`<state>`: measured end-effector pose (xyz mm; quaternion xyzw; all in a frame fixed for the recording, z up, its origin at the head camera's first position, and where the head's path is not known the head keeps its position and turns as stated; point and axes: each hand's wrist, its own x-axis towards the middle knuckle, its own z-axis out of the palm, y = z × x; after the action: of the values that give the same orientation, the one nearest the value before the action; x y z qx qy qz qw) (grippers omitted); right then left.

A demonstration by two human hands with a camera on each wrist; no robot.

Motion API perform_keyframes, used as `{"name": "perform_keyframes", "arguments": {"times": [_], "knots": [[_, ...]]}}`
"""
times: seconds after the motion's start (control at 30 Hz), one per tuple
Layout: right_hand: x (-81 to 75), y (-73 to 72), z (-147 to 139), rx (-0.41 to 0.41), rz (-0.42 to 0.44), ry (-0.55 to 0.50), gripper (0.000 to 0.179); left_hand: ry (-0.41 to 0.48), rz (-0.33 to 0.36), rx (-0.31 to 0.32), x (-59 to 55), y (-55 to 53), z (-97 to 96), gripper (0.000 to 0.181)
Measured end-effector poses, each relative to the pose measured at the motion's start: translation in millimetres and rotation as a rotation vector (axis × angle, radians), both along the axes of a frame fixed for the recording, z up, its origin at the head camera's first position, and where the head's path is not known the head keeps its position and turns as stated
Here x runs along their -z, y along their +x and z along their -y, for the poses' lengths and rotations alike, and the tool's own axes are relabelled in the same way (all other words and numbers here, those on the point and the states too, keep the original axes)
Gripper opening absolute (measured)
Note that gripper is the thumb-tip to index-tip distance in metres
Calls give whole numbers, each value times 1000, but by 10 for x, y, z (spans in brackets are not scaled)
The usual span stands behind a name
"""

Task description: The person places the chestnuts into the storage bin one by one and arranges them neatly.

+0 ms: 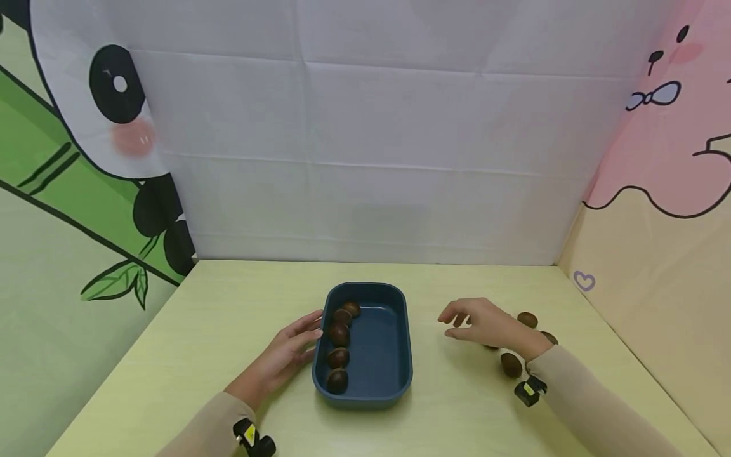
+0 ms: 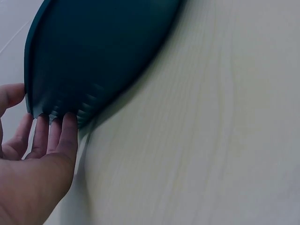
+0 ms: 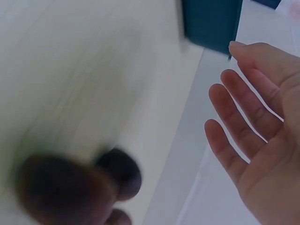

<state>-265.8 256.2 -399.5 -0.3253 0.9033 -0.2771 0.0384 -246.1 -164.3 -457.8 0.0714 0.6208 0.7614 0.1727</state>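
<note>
Straight to the middle of the table [image 1: 457, 419], and to the blue tray [image 1: 379, 355] sitting flat there, carrying a row of five brown chestnuts [image 1: 339, 334] down its left side, packed close. Over to the left grip [image 1: 285, 355], resting fingertips against the tray's outer left wall! Touching only, not clutching, with fingers stretched fairly straight; in the left wrist view, meeting the wall with fingertips and bringing the thumb up close by the edge.

Across to the right grip [image 1: 482, 322], poised above the table to the right of the tray, loose and relaxed, with fingers apart and a little bent, holding nothing at all. Well apart from the tray, too. And on to the loose chestnuts [image 1: 511, 365], scattered around the right wrist, showing three clearly and another only as a sliver beneath. Dark and blurred in the right wrist view, down at lower left. Dressed in beige sleeves [image 1: 594, 397], with a small black device [image 1: 530, 390] at each wrist, in front of a white backdrop [image 1: 377, 158].
</note>
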Motion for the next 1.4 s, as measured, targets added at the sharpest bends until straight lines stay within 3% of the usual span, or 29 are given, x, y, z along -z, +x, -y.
{"name": "perform_keyframes", "arguments": {"times": [0.4,0.97,1.4], "knots": [[158,43,-581,215,45,85,27,-5,0,-10,41,-25,-17,60],[218,13,-687,172,107,95,29,14,-10,7,48,-19,8,61],[143,-47,-629,161,54,151,32,8,-19,6,63,-22,6,62]]}}
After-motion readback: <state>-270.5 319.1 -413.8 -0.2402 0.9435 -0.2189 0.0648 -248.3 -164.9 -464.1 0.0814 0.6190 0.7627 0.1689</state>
